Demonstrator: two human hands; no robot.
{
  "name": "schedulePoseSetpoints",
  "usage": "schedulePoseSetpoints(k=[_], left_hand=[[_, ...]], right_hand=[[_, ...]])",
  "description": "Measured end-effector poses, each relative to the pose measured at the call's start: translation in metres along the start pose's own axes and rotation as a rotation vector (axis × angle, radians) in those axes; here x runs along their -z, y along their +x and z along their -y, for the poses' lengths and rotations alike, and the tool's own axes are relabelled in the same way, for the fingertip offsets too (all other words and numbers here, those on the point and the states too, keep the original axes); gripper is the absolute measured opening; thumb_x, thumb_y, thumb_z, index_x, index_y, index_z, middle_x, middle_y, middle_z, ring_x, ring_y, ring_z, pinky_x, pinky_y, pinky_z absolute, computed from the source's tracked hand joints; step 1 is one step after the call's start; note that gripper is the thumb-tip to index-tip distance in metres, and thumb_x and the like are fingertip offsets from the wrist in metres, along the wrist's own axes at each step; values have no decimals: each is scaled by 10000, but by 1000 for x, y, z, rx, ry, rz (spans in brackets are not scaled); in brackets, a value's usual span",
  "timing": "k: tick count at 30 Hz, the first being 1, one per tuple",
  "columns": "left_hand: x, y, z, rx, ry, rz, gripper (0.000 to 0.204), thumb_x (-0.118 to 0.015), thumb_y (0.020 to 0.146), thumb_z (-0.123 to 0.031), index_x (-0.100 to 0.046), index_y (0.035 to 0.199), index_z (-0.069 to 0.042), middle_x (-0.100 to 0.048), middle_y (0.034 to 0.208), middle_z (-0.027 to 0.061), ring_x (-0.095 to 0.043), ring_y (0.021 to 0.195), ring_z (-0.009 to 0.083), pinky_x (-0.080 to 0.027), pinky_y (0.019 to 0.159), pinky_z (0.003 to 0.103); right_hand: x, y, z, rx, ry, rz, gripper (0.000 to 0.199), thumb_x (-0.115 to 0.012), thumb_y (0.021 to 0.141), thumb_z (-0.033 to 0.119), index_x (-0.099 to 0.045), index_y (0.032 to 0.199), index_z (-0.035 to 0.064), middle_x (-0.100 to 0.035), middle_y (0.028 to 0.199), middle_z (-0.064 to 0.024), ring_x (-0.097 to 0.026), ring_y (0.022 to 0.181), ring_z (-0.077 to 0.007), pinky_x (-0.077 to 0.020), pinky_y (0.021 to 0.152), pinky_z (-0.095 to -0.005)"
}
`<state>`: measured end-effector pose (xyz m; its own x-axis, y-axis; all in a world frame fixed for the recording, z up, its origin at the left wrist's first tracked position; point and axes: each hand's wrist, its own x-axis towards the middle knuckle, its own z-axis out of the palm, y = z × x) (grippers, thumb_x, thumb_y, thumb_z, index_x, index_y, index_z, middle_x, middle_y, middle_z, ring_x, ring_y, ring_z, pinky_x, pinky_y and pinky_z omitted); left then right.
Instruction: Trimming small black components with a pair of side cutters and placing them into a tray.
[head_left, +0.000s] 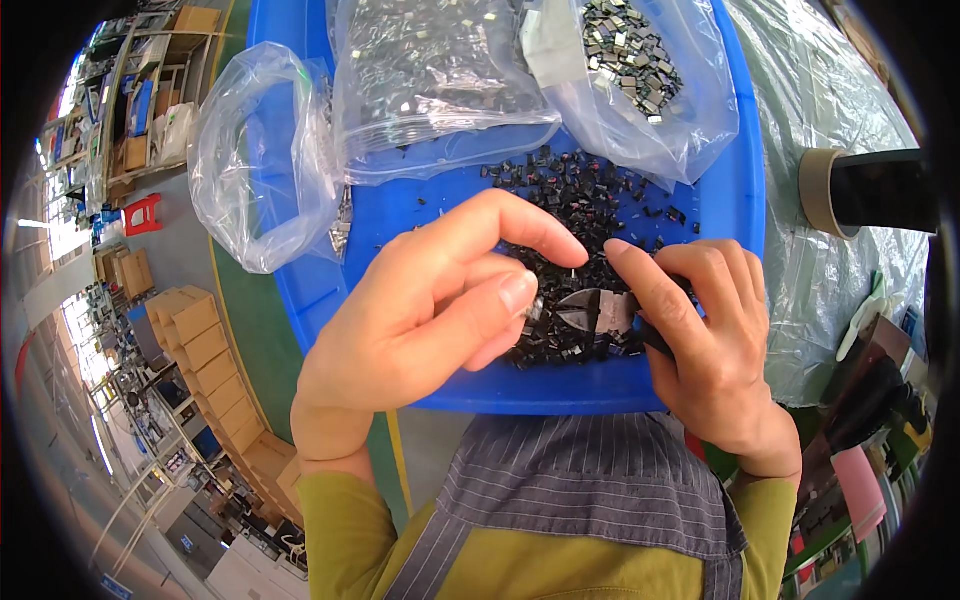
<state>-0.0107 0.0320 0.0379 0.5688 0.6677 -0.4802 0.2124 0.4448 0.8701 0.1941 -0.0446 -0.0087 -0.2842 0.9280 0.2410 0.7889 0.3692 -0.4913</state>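
Observation:
My right hand point(712, 335) is wrapped round a pair of diagonal cutters point(607, 312), with its index finger stretched out above them. The jaws point left, low over a heap of small black plastic pieces point(565, 190). Facing it across the heap is my left hand point(400, 320), its thumb pressed toward the curled fingers and its index finger arched forward. A small shiny metal part point(537, 302) peeks out at the thumb tip, mostly hidden by the fingers. Both hands are over a blue plastic tray point(560, 388) in front of my striped apron.
A clear zip bag point(440, 80) of small parts lies at the tray's back, beside an open bag of metal pieces point(630, 60). A crumpled clear bag point(265, 160) hangs over the left rim. A tape roll point(822, 193) stands at right; cardboard boxes point(215, 375) line the left floor.

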Motion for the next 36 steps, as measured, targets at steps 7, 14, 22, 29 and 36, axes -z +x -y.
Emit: schedulePoseSetpoints(k=[7, 14, 22, 29, 36], left_hand=[[4, -2, -2, 57, 19, 79, 300, -450, 875, -81, -516, 1101, 105, -394, 539, -60, -312, 457, 10, -223, 435, 186], [4, -3, -2, 64, 42, 110, 307, -442, 872, -72, -517, 1116, 97, -387, 537, -64, -296, 451, 6, -210, 428, 191], [3, -3, 0, 26, 88, 117, 304, -447, 859, -76, -536, 1097, 91, -383, 534, -67, -280, 448, 5, -188, 427, 196], [2, -3, -1, 45, 113, 107, 304, -452, 854, -77, -542, 1093, 88, -377, 530, -74, -275, 450, 2, -180, 431, 199], [-1, -3, 0, 56, 77, 111, 312, -461, 849, -87, -544, 1094, 86, -377, 529, -74, -269, 452, 2, -178, 433, 200]], right_hand=[[0, 3, 0, 70, -58, -41, 481, -614, 657, 122, -631, 1138, 129, -510, 863, -25, -526, 767, -197, -401, 688, -341], [7, 4, 0, 103, -46, -12, 550, -625, 582, 29, -643, 1129, 82, -525, 866, -62, -525, 775, -240, -393, 686, -368], [7, 5, 1, 108, -64, -8, 508, -645, 602, 60, -654, 1109, 89, -519, 853, -49, -525, 770, -227, -397, 680, -357], [7, 6, 1, 114, -77, -7, 489, -654, 616, 82, -655, 1104, 97, -517, 849, -43, -526, 767, -224, -401, 680, -354], [7, 8, 1, 124, -93, -17, 474, -635, 627, 81, -658, 1099, 114, -515, 837, -33, -526, 757, -217, -405, 676, -350]])
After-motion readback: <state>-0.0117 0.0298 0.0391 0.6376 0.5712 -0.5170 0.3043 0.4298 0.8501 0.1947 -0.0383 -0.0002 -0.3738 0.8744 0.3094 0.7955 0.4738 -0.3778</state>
